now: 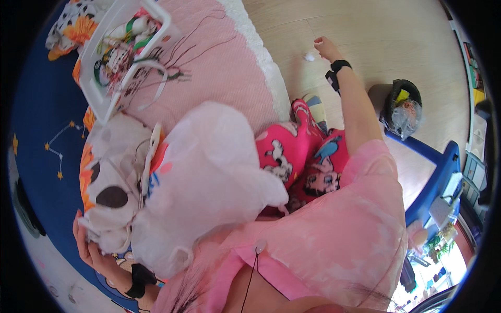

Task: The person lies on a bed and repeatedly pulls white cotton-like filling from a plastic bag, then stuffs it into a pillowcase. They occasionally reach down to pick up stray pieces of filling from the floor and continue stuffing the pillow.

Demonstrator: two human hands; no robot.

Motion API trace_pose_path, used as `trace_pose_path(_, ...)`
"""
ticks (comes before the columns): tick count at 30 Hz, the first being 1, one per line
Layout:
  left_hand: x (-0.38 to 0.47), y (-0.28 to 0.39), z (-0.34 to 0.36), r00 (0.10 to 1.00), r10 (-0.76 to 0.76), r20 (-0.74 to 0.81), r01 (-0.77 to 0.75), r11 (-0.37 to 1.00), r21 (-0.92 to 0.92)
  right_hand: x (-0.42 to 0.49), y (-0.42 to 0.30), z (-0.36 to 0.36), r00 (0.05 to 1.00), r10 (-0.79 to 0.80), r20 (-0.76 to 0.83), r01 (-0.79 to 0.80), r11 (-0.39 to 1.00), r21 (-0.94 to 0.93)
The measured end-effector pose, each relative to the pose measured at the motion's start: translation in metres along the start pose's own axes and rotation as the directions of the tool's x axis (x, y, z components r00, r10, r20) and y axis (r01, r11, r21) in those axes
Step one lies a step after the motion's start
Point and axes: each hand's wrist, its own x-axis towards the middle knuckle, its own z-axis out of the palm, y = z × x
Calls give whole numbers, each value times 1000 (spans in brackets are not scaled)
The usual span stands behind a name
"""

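Note:
A white plush toy point(203, 168) with a rounded head and a red spot lies across my lap. At lower left, my left hand point(92, 248) rests with its fingers around the edge of a bundle of white stuffing or cloth point(107, 232). Spotted white fabric point(117, 172) lies between that bundle and the bed's far side. My right hand point(327, 47) is stretched out over the floor, fingertips pinched together; whether something thin is between them cannot be told. Close below it is a small white tuft point(309, 57), apparently above or on the floor.
On the pink quilt point(219, 70) stands a white plastic basket point(105, 103) of yarn and small items, dark threads spilling over its side. A lined waste bin point(381, 98) holding plastic wrapping stands on the floor at right, beside a blue-framed piece of furniture point(426, 150).

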Motion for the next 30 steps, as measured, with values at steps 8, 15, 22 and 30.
trace_pose_path(8, 6, 14, 8, 989, -134, 65, 137, 990, -46, 67, 114, 131, 981, -63, -185, 24, 977, -210)
trace_pose_path(15, 9, 1, 10, 987, -153, 40, 155, 986, -61, 67, 98, 118, 954, -276, -122, 255, 954, -159)
trace_pose_path(22, 1, -9, 16, 997, -64, 35, 65, 997, -50, -75, -89, 13, 661, -749, -48, 740, 641, 203)
trace_pose_path(30, -1, -51, 34, 999, -33, -2, 33, 997, -64, -266, -238, 15, 81, -994, 76, 940, 101, 327)
